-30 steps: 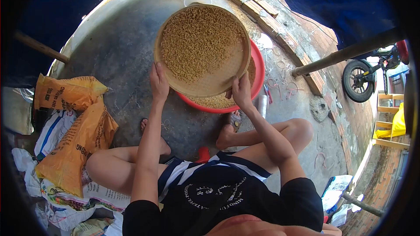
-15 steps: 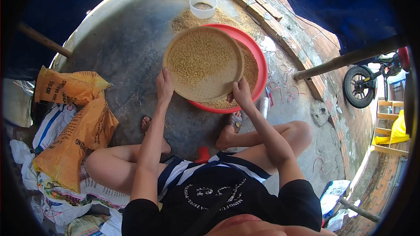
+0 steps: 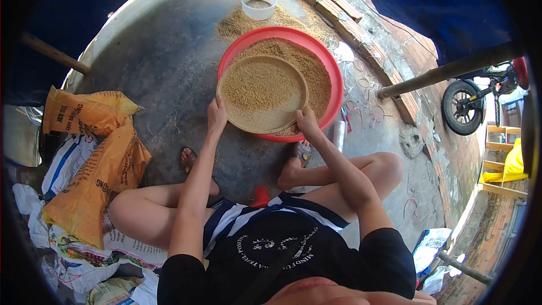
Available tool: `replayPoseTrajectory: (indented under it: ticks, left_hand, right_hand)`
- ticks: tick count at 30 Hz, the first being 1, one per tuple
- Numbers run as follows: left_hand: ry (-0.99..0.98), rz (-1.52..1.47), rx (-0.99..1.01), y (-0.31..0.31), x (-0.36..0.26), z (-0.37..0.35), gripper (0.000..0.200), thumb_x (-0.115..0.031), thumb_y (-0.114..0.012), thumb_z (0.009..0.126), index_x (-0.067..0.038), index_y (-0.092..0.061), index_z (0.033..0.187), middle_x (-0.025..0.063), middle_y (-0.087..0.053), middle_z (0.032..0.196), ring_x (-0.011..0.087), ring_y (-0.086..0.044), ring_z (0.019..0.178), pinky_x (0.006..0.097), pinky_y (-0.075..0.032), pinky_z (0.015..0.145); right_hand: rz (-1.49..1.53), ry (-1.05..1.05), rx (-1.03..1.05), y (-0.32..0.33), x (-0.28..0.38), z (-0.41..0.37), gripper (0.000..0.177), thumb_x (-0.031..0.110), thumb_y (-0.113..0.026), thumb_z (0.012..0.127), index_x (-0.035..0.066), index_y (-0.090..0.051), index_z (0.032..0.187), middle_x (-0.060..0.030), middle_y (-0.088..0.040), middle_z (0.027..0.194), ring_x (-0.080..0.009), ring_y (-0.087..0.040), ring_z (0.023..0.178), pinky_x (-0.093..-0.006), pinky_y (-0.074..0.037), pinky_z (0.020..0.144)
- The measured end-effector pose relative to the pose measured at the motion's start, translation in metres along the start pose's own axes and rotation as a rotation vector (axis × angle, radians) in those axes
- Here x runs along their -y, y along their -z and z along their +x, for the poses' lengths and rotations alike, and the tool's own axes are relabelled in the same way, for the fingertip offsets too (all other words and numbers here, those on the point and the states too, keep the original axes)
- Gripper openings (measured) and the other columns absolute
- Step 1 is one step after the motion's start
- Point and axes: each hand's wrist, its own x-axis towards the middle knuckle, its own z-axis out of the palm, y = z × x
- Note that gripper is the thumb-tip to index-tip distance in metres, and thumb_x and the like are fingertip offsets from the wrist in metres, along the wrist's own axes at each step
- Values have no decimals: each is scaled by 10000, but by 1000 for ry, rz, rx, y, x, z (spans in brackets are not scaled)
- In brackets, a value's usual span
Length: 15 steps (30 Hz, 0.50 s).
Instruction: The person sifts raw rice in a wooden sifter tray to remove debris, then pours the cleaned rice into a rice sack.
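A round woven winnowing basket (image 3: 257, 123) is held level between my hands, with a layer of yellowish grain (image 3: 259, 86) heaped toward its far left part. My left hand (image 3: 217, 115) is closed on the left of its near rim. On the right of the same rim, my right hand (image 3: 307, 122) grips it. Beneath the basket, and partly hidden by it, stands a wide red basin (image 3: 337, 79) that contains more of the grain. The fingers under the rim are mostly out of sight.
A white plastic tub (image 3: 259, 12) sits beyond the basin on spilled grain (image 3: 232, 27). Orange sacks (image 3: 107, 175) lie at my left. Red-handled pliers (image 3: 346, 120) and a clear roll (image 3: 339, 134) are right of the basin. A brick row (image 3: 361, 39) and wooden pole (image 3: 440, 74) run farther right.
Both hands have lowered the winnowing basket toward me and over the basin, so more of the basin's far side shows. The grain has shifted slightly inside it.
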Motion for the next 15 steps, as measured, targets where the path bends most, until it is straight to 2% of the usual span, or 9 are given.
replayPoseTrajectory:
  ticks: [2,4,5,6,9,11,12,14,15]
  left_hand:
    - [-329,45,-196,11,-24,2,392,-291,-309,876,53,-493,916,188,-547,755,316,-545,750,351,-398,621]
    - [-429,-72,-224,25,-69,-11,386,-287,-308,878,51,-492,915,190,-542,748,329,-537,743,359,-394,621]
    - [-525,-189,-254,28,-81,-15,381,-282,-307,880,50,-491,915,193,-537,741,342,-529,735,367,-390,621]
    - [-519,-188,-253,27,-78,-12,381,-282,-307,880,50,-491,915,193,-537,741,342,-529,735,367,-390,621]
    - [-487,-127,-199,13,-35,3,387,-284,-310,875,55,-492,912,218,-541,770,351,-533,762,376,-397,638]
    - [-262,85,-170,-9,24,15,402,-290,-313,868,65,-498,906,235,-549,797,362,-538,783,394,-403,652]
    - [-256,88,-168,-12,31,12,402,-290,-313,868,65,-498,906,235,-549,797,362,-538,783,394,-403,652]
    - [-38,137,-49,-20,45,9,418,-297,-315,863,75,-502,900,250,-550,810,368,-544,793,410,-406,658]
    - [146,27,45,-13,18,-1,419,-296,-316,864,76,-507,900,251,-550,795,385,-540,776,427,-401,654]
  right_hand:
    - [78,294,-157,-3,28,-15,201,71,-322,803,-65,-303,951,-108,-471,518,-168,-482,344,-264,-384,293]
    - [122,411,-195,-5,57,-33,182,70,-319,805,-50,-294,939,-102,-463,520,-166,-476,339,-262,-380,290]
    - [164,527,-228,-5,63,-37,162,70,-316,806,-35,-285,926,-97,-454,523,-164,-470,335,-260,-377,287]
    - [163,522,-226,-5,59,-34,162,70,-316,806,-35,-285,926,-97,-454,523,-164,-470,335,-260,-377,287]
    - [162,475,-221,-8,29,-12,156,76,-319,803,-32,-296,913,-94,-450,517,-169,-467,331,-273,-370,284]
    - [21,204,-191,-10,3,1,178,90,-334,802,-47,-301,909,-95,-452,511,-178,-464,325,-285,-364,284]
    - [21,197,-189,-8,-3,2,178,90,-334,802,-47,-301,909,-95,-452,511,-178,-464,325,-285,-364,284]
    - [-85,-5,-58,-2,-15,2,172,106,-326,822,-52,-306,885,-77,-434,487,-174,-433,312,-289,-352,299]
    - [-85,-5,-61,0,-14,2,172,106,-326,822,-52,-306,885,-77,-434,487,-174,-433,312,-289,-352,299]
